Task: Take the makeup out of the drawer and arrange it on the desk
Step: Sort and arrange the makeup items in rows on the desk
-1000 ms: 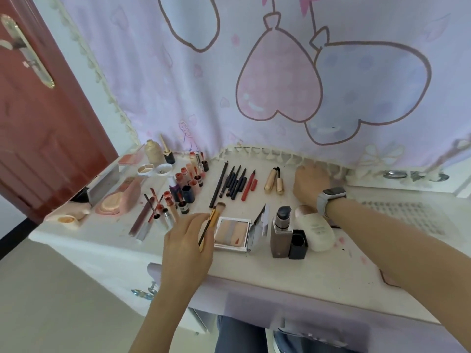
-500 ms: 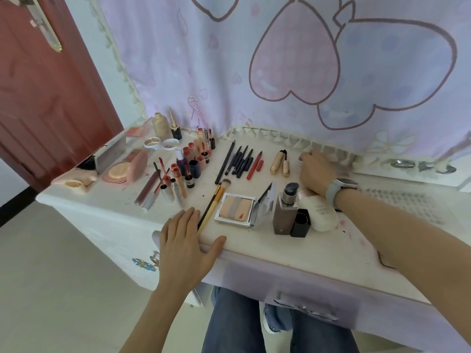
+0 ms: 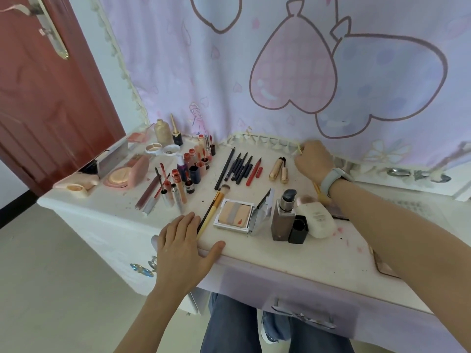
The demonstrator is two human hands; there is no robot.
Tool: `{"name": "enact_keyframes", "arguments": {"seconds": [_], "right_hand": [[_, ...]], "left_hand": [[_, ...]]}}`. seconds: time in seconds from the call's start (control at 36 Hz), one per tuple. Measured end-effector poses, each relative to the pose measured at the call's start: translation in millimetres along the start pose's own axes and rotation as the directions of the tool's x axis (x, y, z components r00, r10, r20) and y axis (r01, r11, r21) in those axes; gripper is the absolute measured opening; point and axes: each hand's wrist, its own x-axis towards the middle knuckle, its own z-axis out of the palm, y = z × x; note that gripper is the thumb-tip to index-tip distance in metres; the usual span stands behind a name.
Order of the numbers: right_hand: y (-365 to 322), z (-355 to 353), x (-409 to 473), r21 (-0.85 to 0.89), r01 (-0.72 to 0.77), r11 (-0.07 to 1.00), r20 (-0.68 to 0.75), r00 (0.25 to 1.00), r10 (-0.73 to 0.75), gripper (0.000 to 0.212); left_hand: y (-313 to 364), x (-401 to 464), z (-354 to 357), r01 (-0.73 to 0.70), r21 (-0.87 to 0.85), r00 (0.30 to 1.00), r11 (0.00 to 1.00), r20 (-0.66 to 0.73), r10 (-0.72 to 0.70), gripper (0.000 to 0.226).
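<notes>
Makeup lies in rows on the white desk (image 3: pixel 293 256): lip glosses (image 3: pixel 188 171), dark pencils (image 3: pixel 239 166), two gold tubes (image 3: pixel 277 169), an open powder palette (image 3: pixel 235 216), a pump foundation bottle (image 3: pixel 284 217) and a white tube (image 3: pixel 317 220). A gold-handled brush (image 3: pixel 212 207) lies left of the palette. My left hand (image 3: pixel 183 248) rests flat on the desk's front edge, its fingertips beside the brush handle. My right hand (image 3: pixel 313 161), watch on its wrist, is curled at the back of the desk and pinches the curtain fringe (image 3: pixel 270 142).
A pink compact (image 3: pixel 127 174) and small pots sit at the desk's left end. The drawer handle (image 3: pixel 303 315) shows below the front edge, over my knees. A red door (image 3: pixel 46 98) stands at left. The heart-print curtain (image 3: pixel 280 72) hangs behind the desk.
My left hand let go of the brush, which now lies on the desk, and drew back to rest flat on the front edge. My right hand stayed at the fringe.
</notes>
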Motion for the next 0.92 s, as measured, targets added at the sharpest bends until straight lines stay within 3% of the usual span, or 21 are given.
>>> {"name": "enact_keyframes", "arguments": {"seconds": [0.11,0.22,0.33,0.44,0.56,0.69,0.81,0.92], "right_hand": [[-13,-22,-4,0.137,0.082,0.987,-0.080,0.994,-0.072,0.016],[-32,-46,-15,0.154,0.229,0.961,-0.249,0.950,-0.187,0.002],[-53,-73,-36,0.165,0.434,0.886,-0.426,0.841,-0.332,0.005],[-85,-91,-75,0.219,0.672,0.708,-0.520,0.694,-0.498,0.010],[-112,-84,-119,0.169,0.817,0.552,-0.486,0.556,-0.674,0.014],[-126,-40,-163,-0.017,0.918,0.395,-0.442,0.348,-0.827,0.020],[-126,2,-181,-0.047,0.920,0.390,-0.338,0.353,-0.873,0.021],[-125,32,-185,-0.092,0.912,0.399,-0.238,0.369,-0.898,0.021]], "left_hand": [[-1,1,2,0.014,0.003,1.000,1.000,0.005,-0.014,0.084],[-1,1,3,0.016,0.005,1.000,1.000,0.005,-0.016,0.087],[-2,2,2,-0.003,0.005,1.000,1.000,-0.008,0.003,0.087],[-1,1,-1,-0.015,0.010,1.000,1.000,-0.010,0.015,0.089],[-6,2,-3,-0.031,-0.010,1.000,0.999,-0.004,0.031,0.090],[-21,-1,-5,-0.096,-0.149,0.992,0.984,-0.098,0.081,0.064],[-37,-11,-10,-0.102,-0.163,0.982,0.981,-0.171,0.073,0.060],[-55,-17,-10,-0.073,-0.142,0.988,0.987,-0.145,0.052,0.064]]}}
